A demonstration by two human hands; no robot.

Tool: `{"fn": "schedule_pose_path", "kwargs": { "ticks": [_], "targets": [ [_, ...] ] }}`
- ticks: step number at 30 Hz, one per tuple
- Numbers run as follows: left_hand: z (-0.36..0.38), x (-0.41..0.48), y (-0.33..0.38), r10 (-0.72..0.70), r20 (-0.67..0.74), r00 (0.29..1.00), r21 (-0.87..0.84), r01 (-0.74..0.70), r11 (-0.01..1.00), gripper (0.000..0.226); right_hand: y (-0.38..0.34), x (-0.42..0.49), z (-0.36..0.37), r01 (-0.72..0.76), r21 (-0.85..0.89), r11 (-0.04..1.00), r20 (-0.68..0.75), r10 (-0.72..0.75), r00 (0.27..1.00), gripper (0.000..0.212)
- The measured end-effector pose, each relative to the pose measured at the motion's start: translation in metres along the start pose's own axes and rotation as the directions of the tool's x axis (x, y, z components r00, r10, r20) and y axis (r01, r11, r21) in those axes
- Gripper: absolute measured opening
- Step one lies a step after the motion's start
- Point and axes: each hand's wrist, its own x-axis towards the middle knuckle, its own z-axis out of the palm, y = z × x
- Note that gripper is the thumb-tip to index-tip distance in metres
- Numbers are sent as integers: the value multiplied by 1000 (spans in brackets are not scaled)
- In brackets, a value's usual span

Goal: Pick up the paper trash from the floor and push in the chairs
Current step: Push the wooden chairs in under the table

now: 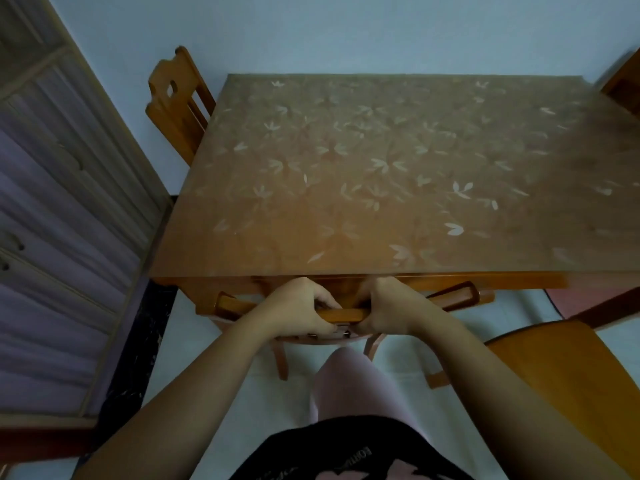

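Observation:
A wooden chair (343, 313) stands at the near edge of the table (381, 168), its seat mostly hidden under the tabletop. My left hand (298, 308) and my right hand (384, 306) both grip the top rail of its backrest, side by side. Its legs show below my hands on the pale floor. No paper trash is visible on the floor.
Another wooden chair (178, 102) sits at the table's far left corner. A third chair (571, 368) stands pulled out at the right, near my right arm. A fourth chair's edge (623, 88) shows at the top right. A cabinet (52, 202) lines the left side.

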Motion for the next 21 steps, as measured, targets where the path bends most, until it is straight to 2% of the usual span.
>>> {"fn": "schedule_pose_path", "kwargs": {
  "ticks": [5, 12, 19, 21],
  "targets": [
    [-1, 5, -3, 17, -18, 1000, 35, -16, 999, 21, 0, -1, 3, -32, -32, 999, -45, 31, 999, 19],
    [0, 9, -9, 47, -12, 999, 18, -47, 999, 19, 4, -2, 8, -6, -58, 998, -84, 1, 996, 13],
    [-1, 14, -14, 78, 38, 996, -26, -77, 997, 24, 6, -4, 4, 80, -98, 992, -56, -86, 995, 25],
    [-1, 15, -15, 87, 41, 995, -32, -85, 996, 25, 8, -3, 5, 87, -79, 993, -77, -93, 993, 21]
  ]
}}
